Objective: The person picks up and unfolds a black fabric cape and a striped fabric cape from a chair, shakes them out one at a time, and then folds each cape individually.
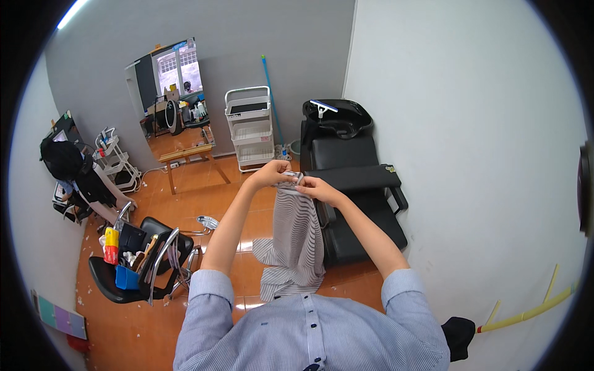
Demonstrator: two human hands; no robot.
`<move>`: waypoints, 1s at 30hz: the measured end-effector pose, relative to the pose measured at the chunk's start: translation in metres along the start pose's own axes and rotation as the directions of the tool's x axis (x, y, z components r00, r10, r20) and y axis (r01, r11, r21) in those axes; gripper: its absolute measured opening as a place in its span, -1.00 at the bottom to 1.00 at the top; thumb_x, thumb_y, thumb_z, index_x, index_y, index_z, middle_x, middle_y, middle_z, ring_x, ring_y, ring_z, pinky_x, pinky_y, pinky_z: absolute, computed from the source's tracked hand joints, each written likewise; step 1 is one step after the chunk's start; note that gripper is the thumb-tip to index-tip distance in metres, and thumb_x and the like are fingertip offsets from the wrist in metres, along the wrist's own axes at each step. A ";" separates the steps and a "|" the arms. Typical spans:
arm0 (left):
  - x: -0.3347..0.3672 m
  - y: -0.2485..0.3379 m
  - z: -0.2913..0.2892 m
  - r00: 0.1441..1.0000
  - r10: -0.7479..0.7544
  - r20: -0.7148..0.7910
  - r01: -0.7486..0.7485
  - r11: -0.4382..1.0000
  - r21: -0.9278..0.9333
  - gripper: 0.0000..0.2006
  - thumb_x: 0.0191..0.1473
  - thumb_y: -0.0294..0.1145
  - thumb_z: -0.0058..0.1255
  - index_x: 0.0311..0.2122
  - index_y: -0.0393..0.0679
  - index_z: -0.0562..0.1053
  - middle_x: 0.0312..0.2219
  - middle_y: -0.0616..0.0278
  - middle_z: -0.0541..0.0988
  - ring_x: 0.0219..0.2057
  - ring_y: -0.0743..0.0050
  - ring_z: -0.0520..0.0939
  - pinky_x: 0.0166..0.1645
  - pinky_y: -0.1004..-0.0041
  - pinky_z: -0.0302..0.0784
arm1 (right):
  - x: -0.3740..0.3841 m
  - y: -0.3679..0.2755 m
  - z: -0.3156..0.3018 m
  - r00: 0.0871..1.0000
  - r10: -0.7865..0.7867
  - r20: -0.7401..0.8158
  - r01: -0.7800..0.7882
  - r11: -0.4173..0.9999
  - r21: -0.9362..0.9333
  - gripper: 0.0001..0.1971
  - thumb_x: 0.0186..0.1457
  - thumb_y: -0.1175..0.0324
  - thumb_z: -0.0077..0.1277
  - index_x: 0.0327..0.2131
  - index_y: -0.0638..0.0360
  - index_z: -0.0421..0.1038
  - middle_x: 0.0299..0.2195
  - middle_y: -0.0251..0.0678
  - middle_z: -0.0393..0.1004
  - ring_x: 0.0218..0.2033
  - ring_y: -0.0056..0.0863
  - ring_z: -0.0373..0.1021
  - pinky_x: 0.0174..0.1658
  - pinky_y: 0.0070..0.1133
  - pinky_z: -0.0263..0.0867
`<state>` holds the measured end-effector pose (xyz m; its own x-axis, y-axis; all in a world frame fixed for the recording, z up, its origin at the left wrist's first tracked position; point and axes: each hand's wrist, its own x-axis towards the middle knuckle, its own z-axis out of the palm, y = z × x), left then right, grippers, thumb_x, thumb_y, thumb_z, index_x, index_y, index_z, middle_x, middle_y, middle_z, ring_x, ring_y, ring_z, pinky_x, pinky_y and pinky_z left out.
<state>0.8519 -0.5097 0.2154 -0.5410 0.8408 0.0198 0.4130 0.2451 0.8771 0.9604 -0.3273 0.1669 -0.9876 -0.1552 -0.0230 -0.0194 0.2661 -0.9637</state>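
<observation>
Chair (106, 281) left of cloth (297, 226) | trolley (253, 133) behind | shampoo chair (349, 232) right

1. Left forearm (232, 226) is slanting forward and inward; left wrist (252, 182) is bending toward the right.
2. Left hand (273, 173) is curling into a pinch.
3. Right forearm (365, 230) is slanting forward and inward.
4. Right hand (318, 187) is pinching too, sitting just beside the left.

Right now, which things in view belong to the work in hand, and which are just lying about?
In hand:
- striped cloth, its top held by left hand and right hand

Lying about, seemingly unused:
- white trolley
- squeegee on black basin
- blue container
- mirror
</observation>
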 end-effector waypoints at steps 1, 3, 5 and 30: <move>-0.001 -0.002 -0.004 1.000 0.020 0.013 -0.020 1.000 -0.017 -0.65 -0.10 -0.31 0.22 -0.60 -0.05 0.21 -0.69 0.50 0.33 -0.64 0.82 0.27 -0.60 0.69 0.10 | -0.001 -0.008 0.012 0.996 -0.057 -0.067 0.059 0.998 0.030 -0.68 0.01 0.15 0.10 -0.31 0.15 0.27 -0.45 -0.49 0.28 -0.50 -0.70 0.20 -0.40 -0.73 0.19; 0.008 0.010 -0.002 0.993 0.087 0.076 -0.088 0.996 0.021 -0.67 -0.13 -0.31 0.23 -0.59 -0.08 0.24 -0.69 0.46 0.36 -0.65 0.78 0.29 -0.60 0.65 0.12 | 0.017 0.027 0.021 0.831 -0.329 -0.449 0.202 0.930 -0.308 -0.63 0.00 0.18 0.10 -0.23 0.16 0.24 -0.40 -0.45 0.30 -0.48 -0.61 0.24 -0.36 -0.71 0.22; 0.005 0.012 -0.006 0.987 0.117 0.112 -0.130 0.985 0.116 -0.71 -0.17 -0.31 0.24 -0.56 -0.13 0.31 -0.71 0.42 0.38 -0.66 0.68 0.33 -0.61 0.58 0.17 | 0.026 0.029 0.033 0.709 -0.452 -0.542 0.221 0.872 -0.438 -0.70 0.05 0.27 0.02 -0.25 0.27 0.27 -0.42 -0.35 0.36 -0.45 -0.46 0.32 -0.34 -0.62 0.26; -0.069 -0.081 -0.074 0.780 0.301 -0.548 0.164 0.748 0.644 -0.79 -0.08 -0.37 0.06 -0.32 -0.25 0.48 -0.37 0.00 0.51 -0.29 -0.03 0.50 -0.20 0.28 0.39 | -0.022 -0.107 -0.088 0.749 -0.500 -0.435 -0.104 0.559 -0.823 -0.73 -0.17 0.42 -0.06 -0.29 0.07 0.46 -0.38 -0.05 0.49 -0.29 -0.07 0.41 -0.22 -0.29 0.32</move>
<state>0.8017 -0.6237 0.1789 -0.6996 0.4650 0.5426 0.6915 0.6319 0.3501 0.9701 -0.2685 0.2942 -0.7976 0.1642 0.5804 -0.0359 0.9476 -0.3174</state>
